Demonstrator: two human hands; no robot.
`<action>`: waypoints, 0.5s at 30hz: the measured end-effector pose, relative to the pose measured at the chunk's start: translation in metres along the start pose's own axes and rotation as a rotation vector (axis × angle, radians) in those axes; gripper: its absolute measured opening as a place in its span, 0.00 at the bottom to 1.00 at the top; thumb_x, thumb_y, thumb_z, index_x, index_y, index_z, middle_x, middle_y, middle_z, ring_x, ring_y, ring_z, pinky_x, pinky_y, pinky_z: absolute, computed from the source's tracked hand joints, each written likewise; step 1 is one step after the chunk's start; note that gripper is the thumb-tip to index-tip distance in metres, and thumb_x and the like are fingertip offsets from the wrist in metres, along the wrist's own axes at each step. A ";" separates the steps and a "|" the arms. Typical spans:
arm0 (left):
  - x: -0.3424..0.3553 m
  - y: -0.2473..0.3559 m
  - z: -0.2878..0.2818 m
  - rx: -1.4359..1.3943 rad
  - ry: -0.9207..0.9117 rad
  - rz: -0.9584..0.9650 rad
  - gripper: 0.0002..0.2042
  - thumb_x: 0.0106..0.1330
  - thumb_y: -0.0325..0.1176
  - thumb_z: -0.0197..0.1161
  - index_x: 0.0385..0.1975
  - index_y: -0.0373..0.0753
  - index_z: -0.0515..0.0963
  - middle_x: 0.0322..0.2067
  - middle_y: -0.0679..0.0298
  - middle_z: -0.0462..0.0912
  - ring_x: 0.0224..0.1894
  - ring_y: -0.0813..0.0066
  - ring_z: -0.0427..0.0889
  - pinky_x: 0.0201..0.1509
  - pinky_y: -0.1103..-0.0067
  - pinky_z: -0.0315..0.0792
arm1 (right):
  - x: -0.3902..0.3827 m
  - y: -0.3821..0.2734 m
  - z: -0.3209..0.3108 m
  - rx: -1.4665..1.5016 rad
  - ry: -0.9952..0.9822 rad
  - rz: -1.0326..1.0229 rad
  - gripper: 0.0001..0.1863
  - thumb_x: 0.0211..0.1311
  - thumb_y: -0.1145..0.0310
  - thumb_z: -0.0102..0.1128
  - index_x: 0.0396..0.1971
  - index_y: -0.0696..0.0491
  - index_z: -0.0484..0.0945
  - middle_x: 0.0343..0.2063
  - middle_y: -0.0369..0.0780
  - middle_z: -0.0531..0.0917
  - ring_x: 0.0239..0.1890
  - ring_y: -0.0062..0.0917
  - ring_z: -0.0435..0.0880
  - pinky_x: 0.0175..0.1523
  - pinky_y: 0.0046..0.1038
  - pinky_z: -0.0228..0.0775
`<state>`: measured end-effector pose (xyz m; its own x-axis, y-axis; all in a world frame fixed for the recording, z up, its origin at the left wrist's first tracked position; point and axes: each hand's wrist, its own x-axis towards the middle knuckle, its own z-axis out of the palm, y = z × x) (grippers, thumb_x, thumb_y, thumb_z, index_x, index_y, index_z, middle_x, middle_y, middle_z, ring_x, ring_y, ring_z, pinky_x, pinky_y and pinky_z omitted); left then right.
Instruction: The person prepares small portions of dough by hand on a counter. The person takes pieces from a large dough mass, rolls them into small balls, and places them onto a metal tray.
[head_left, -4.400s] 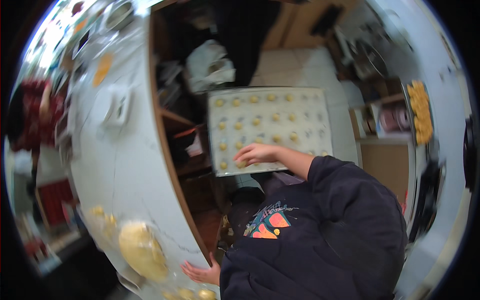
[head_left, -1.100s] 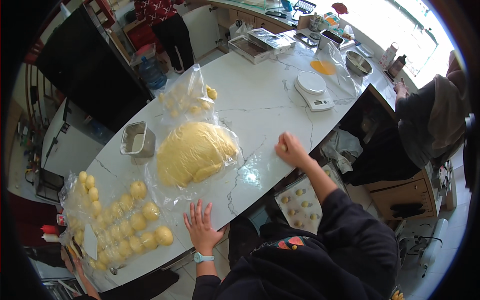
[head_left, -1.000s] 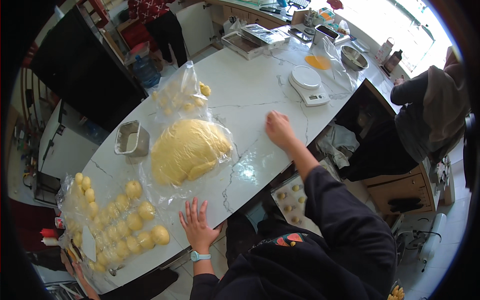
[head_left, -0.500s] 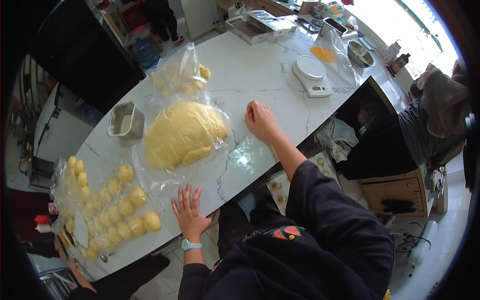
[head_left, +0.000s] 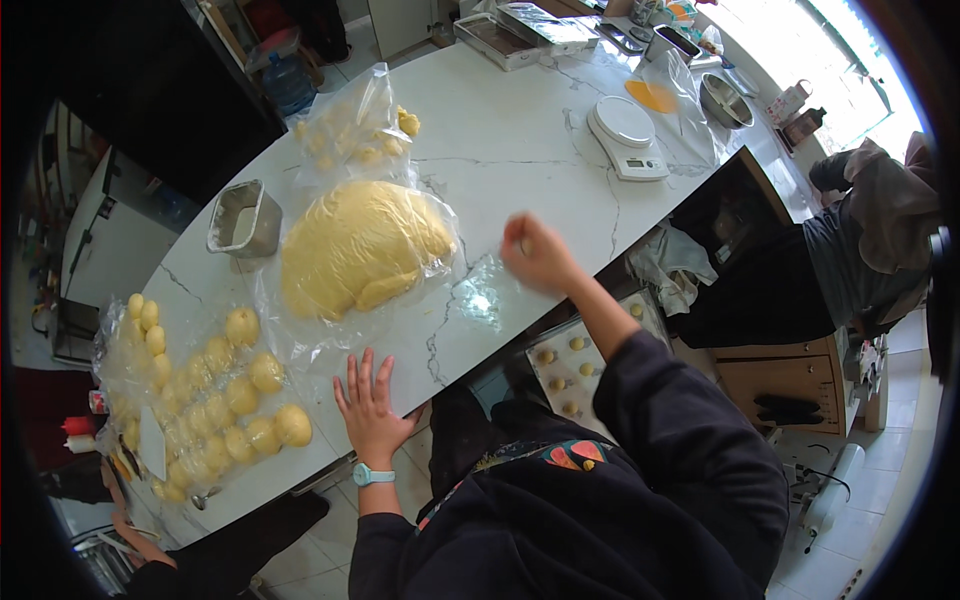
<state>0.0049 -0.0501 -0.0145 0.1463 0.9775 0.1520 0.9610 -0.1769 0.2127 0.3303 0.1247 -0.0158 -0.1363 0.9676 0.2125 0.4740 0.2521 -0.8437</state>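
My left hand lies flat at the near edge of the white marble-patterned table, fingers spread, nothing in it. A pale watch is on that wrist. My right hand is curled closed over the table and a little blurred; whatever its fingers may hold is hidden. Between the hands and farther off rests a large mound of yellow dough under clear plastic film. To the left of my left hand, rows of round dough balls sit partly beneath plastic, and a white scraper lies on them.
A bag of dough pieces, a metal tin, a white kitchen scale and a steel bowl stand on the table. Below its edge is a tray with small dough balls. Other people stand at right and lower left.
My right hand has shifted slightly right and toward me, still curled. My left hand stays flat at the table edge. The view has tilted a little, showing more of the low tray.
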 end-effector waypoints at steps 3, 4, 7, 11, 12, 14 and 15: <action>0.007 0.005 -0.001 -0.017 0.011 0.022 0.46 0.40 0.52 0.78 0.64 0.52 0.65 0.70 0.62 0.60 0.74 0.56 0.54 0.74 0.49 0.46 | -0.021 0.032 -0.038 -0.060 0.042 -0.060 0.09 0.55 0.75 0.63 0.35 0.53 0.74 0.32 0.41 0.81 0.39 0.32 0.82 0.45 0.32 0.74; 0.007 0.006 -0.001 -0.016 0.014 0.028 0.46 0.41 0.53 0.78 0.64 0.52 0.65 0.70 0.63 0.60 0.74 0.57 0.54 0.74 0.49 0.46 | -0.015 0.034 -0.050 -0.226 0.095 -0.044 0.07 0.56 0.75 0.61 0.35 0.52 0.75 0.32 0.43 0.80 0.39 0.39 0.81 0.48 0.36 0.72; 0.002 0.005 0.001 -0.007 0.008 0.028 0.46 0.40 0.54 0.78 0.64 0.52 0.65 0.70 0.63 0.60 0.74 0.57 0.54 0.74 0.49 0.46 | 0.037 0.026 -0.032 -0.469 0.252 -0.222 0.05 0.60 0.73 0.57 0.36 0.53 0.75 0.33 0.43 0.79 0.41 0.42 0.78 0.51 0.39 0.69; 0.002 0.003 -0.001 0.022 -0.001 0.021 0.47 0.40 0.55 0.77 0.65 0.52 0.65 0.70 0.63 0.60 0.74 0.57 0.54 0.74 0.50 0.47 | 0.023 -0.004 0.018 -0.235 0.143 -0.007 0.08 0.60 0.73 0.57 0.40 0.53 0.75 0.38 0.44 0.80 0.48 0.42 0.77 0.55 0.40 0.68; 0.002 0.000 -0.003 0.039 -0.004 0.033 0.47 0.40 0.55 0.77 0.65 0.52 0.65 0.70 0.63 0.60 0.74 0.57 0.54 0.74 0.50 0.47 | 0.001 -0.009 0.018 -0.148 0.186 -0.016 0.13 0.58 0.74 0.59 0.43 0.52 0.74 0.39 0.44 0.80 0.50 0.42 0.76 0.57 0.39 0.68; 0.001 0.002 -0.002 0.039 -0.029 0.030 0.47 0.42 0.56 0.76 0.65 0.52 0.65 0.70 0.62 0.60 0.74 0.57 0.54 0.74 0.51 0.47 | -0.028 -0.006 -0.001 -0.077 0.285 0.041 0.27 0.52 0.76 0.66 0.54 0.51 0.71 0.43 0.44 0.80 0.55 0.42 0.76 0.60 0.38 0.68; 0.006 0.001 -0.002 0.043 -0.033 0.055 0.47 0.42 0.56 0.76 0.65 0.52 0.65 0.70 0.62 0.60 0.74 0.57 0.54 0.74 0.51 0.47 | -0.024 -0.002 -0.007 -0.076 0.309 0.053 0.27 0.52 0.76 0.66 0.54 0.51 0.71 0.43 0.44 0.80 0.55 0.42 0.76 0.60 0.38 0.68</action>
<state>0.0066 -0.0443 -0.0116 0.2066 0.9697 0.1302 0.9603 -0.2265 0.1628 0.3384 0.1013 -0.0156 0.1554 0.9350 0.3188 0.5385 0.1904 -0.8208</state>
